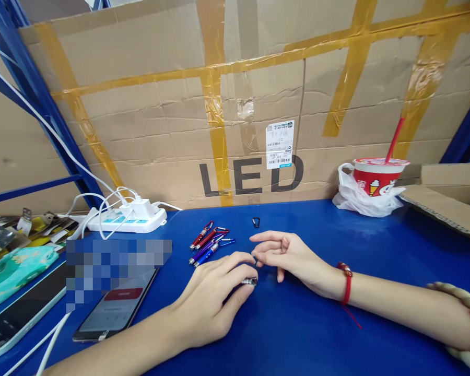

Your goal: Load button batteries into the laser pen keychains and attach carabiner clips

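My left hand is closed around a small shiny metal cylinder held between thumb and fingers. Only its dark-rimmed end shows; the rest is hidden by the fingers. Just to the right, my right hand hovers with fingers loosely bent and apart, its fingertips close to the left fingertips. I see nothing in it. Beyond the hands lies a black carabiner clip. Several small metal penlights with carabiners lie to the left, among them a red penlight, a purple penlight and a blue penlight.
A white power strip with plugs and cables stands at the back left. Phones, one a dark phone, lie beside packets. A red cup in a plastic bag stands back right. A large cardboard box walls the blue table's rear.
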Action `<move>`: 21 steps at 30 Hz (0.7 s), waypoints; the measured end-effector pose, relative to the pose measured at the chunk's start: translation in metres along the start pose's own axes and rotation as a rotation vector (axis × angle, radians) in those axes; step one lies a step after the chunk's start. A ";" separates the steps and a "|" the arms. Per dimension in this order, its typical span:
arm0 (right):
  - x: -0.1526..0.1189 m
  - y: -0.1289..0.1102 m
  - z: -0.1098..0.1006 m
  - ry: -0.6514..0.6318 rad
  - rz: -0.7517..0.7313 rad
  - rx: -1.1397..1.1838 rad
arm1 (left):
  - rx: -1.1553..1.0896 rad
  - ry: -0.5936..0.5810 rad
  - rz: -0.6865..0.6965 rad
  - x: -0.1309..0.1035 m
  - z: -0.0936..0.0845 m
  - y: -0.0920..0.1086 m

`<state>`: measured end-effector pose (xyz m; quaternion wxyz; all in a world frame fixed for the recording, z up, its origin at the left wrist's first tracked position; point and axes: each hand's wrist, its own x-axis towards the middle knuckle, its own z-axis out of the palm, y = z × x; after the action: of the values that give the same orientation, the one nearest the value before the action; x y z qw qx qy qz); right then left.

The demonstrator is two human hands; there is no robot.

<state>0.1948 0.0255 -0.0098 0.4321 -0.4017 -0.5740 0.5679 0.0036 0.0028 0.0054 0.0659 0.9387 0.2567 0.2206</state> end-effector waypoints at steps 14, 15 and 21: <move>-0.002 0.000 -0.001 -0.003 0.005 -0.008 | 0.045 0.012 -0.006 0.000 -0.002 0.003; -0.002 0.000 0.000 -0.006 0.005 -0.004 | 0.047 0.009 -0.007 0.000 -0.002 0.002; -0.002 -0.002 0.001 -0.017 0.000 0.011 | 0.035 -0.009 -0.001 0.000 -0.001 0.002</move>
<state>0.1941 0.0233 -0.0078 0.4292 -0.3944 -0.5747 0.5743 0.0042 0.0013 0.0068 0.0505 0.9406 0.2606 0.2116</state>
